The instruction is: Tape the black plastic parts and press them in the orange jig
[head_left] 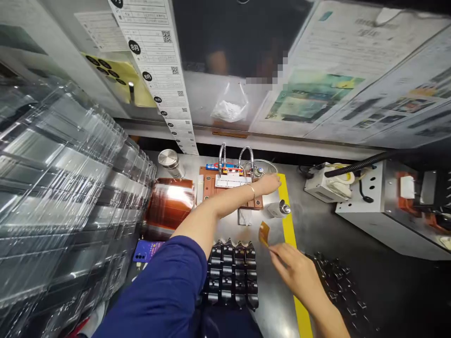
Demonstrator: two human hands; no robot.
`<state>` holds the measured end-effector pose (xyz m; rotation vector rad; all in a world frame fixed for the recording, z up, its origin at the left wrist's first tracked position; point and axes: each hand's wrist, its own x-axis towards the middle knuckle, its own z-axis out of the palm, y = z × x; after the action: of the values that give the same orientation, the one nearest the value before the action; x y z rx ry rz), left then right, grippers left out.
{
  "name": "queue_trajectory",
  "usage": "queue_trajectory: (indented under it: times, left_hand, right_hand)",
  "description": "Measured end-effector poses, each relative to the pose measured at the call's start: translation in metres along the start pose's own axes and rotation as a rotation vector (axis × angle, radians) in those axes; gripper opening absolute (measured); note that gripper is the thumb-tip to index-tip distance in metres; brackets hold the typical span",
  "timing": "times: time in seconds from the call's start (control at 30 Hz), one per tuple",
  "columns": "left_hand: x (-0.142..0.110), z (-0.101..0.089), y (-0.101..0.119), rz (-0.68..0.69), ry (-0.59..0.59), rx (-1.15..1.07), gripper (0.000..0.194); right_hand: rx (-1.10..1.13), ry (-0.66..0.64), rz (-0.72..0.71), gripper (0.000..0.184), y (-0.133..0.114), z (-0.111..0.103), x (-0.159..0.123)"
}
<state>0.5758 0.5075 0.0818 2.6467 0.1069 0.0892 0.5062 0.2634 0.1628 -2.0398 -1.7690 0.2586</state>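
Observation:
Between the thumb and fingers of my right hand [296,267] is a small, slightly curled amber film piece [264,233], held up off the metal bench. My left arm crosses over a brown fixture [208,183] with a white dotted strip [230,181] on it. Past the fixture's right end, my left hand [268,184] is closed beside the yellow tape line [289,225]; whatever its fingers hold, if anything, is hidden. A metal-topped bottle [278,209] lies or leans just below that hand. Nearer me is a black ribbed tray [232,270], partly covered by my sleeve.
Stacked clear plastic trays [70,197] crowd the left side. Beside them are an amber film roll [169,206], a lidded jar [171,163] and a purple phone [148,250]. A grey machine [373,206] and another black tray [341,286] occupy the right.

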Motion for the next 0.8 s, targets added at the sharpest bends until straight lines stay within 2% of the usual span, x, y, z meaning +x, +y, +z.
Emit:
queue_trajectory:
  times: [0.07,0.1,0.17,0.2,0.27,0.37,0.43,0.53,0.63,0.8]
  left_hand:
    - [-0.039,-0.006,0.001,0.023,-0.094,-0.212,0.023]
    - [-0.063,-0.010,-0.001,0.035,-0.175,-0.389,0.024]
    - [-0.115,-0.017,-0.012,-0.012,-0.316,-0.746,0.036]
    - [-0.141,-0.020,-0.019,-0.086,-0.332,-0.888,0.041]
    - [-0.187,-0.019,-0.036,-0.253,-0.265,-1.073,0.041]
    - [-0.226,-0.009,-0.055,-0.608,-0.007,-1.300,0.042]
    - [-0.233,-0.001,-0.060,-0.826,0.181,-1.424,0.043]
    - [-0.227,0.004,-0.062,-1.024,0.362,-1.489,0.036]
    - [-0.218,0.002,-0.065,-1.163,0.423,-1.475,0.031]
    - [-0.208,-0.005,-0.073,-1.314,0.464,-1.476,0.029]
  right_hand:
    - [0.133,-0.114,-0.031,0.022,0.007,0.001,0.026]
    - [0.208,-0.126,-0.015,0.021,0.013,0.002,0.038]
    - [0.355,-0.037,0.103,0.017,0.030,0.008,0.062]
    - [0.430,0.051,0.199,0.018,0.039,0.014,0.073]
    - [0.599,0.236,0.410,0.022,0.057,0.032,0.093]
    - [0.873,0.427,0.643,0.029,0.071,0.071,0.116]
    - [1.005,0.500,0.737,0.030,0.072,0.097,0.125]
    - [1.111,0.552,0.845,0.025,0.070,0.123,0.131]
    - [1.147,0.548,0.952,0.020,0.071,0.133,0.135]
    - [1.102,0.469,1.059,0.014,0.076,0.130,0.143]
